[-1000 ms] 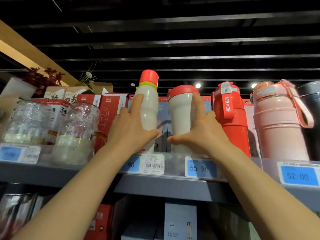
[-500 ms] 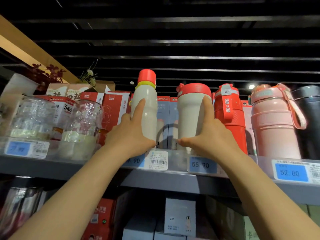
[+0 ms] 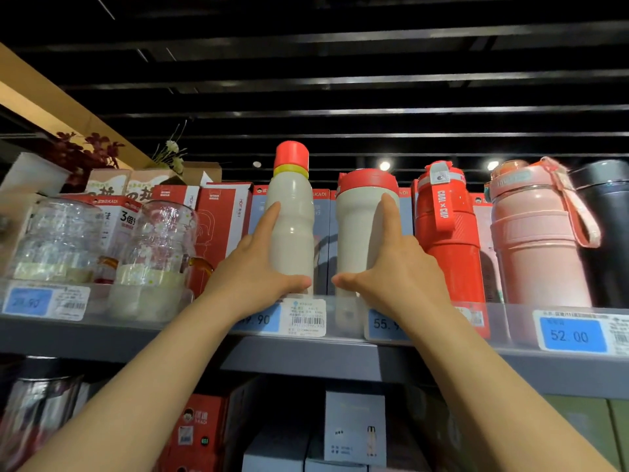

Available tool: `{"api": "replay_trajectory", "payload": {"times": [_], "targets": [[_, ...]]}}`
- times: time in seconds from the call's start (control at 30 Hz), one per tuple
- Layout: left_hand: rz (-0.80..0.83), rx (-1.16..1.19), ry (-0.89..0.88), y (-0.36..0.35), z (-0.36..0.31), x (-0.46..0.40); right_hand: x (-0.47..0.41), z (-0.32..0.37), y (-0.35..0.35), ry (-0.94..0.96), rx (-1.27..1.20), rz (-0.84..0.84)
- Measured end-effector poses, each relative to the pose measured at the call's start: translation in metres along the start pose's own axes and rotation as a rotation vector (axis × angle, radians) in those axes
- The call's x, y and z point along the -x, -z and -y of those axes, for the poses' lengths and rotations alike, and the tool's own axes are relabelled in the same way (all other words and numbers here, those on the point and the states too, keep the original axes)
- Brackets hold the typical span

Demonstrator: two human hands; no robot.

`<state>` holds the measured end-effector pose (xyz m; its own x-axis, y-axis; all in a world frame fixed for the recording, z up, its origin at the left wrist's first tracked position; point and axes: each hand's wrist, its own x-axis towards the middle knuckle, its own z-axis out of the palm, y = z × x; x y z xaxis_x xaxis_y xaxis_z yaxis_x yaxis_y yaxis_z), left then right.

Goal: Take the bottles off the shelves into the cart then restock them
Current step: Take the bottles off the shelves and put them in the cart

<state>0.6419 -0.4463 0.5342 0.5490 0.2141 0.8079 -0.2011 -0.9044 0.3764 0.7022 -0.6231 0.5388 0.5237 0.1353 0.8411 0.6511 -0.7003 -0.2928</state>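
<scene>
On the top shelf point(image 3: 306, 356) stand two cream bottles side by side. My left hand point(image 3: 253, 267) is wrapped around the slim cream bottle point(image 3: 292, 226) with a red cap and yellow ring. My right hand point(image 3: 388, 270) grips the wider cream tumbler point(image 3: 357, 229) with a red lid. Both stand upright behind the clear shelf lip. To the right are a red bottle point(image 3: 446, 233), a pink bottle with a strap point(image 3: 534, 240) and a black bottle point(image 3: 609, 229). No cart is in view.
Glass jars point(image 3: 102, 253) fill the shelf's left end, with red product boxes point(image 3: 221, 216) behind. Price tags point(image 3: 571, 335) line the shelf edge. Below the shelf sit more boxes point(image 3: 354, 427). A dark slatted ceiling is overhead.
The view has shifted slightly; both hands stay on the same two bottles. The wide tumbler has moved a little left, leaving a gap to the red bottle.
</scene>
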Motion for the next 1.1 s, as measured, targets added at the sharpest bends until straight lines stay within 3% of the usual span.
{"api": "replay_trajectory", "payload": {"times": [0.2,0.37,0.5,0.6,0.87,0.97,1.1], "targets": [[-0.114,-0.122,-0.019,-0.005,0.004,0.012,0.010,0.002,0.000,-0.013,0.025,-0.075],[-0.268,-0.143,-0.119,-0.010,0.008,0.045,0.018,0.000,-0.003,0.164,0.125,-0.250],[-0.255,-0.147,-0.197,-0.015,0.014,0.099,0.024,-0.006,-0.006,0.384,0.021,-0.401],[-0.214,-0.182,-0.186,-0.019,0.021,0.133,0.049,-0.001,-0.008,0.432,-0.052,-0.401],[-0.122,0.037,-0.106,-0.006,0.012,0.202,0.154,0.005,-0.028,0.538,-0.150,-0.114],[-0.096,0.136,-0.012,-0.001,0.021,0.243,0.198,0.006,-0.038,0.444,-0.214,0.026],[-0.016,0.298,0.221,0.030,0.052,0.321,0.277,0.039,-0.060,0.367,-0.249,0.416]]}}
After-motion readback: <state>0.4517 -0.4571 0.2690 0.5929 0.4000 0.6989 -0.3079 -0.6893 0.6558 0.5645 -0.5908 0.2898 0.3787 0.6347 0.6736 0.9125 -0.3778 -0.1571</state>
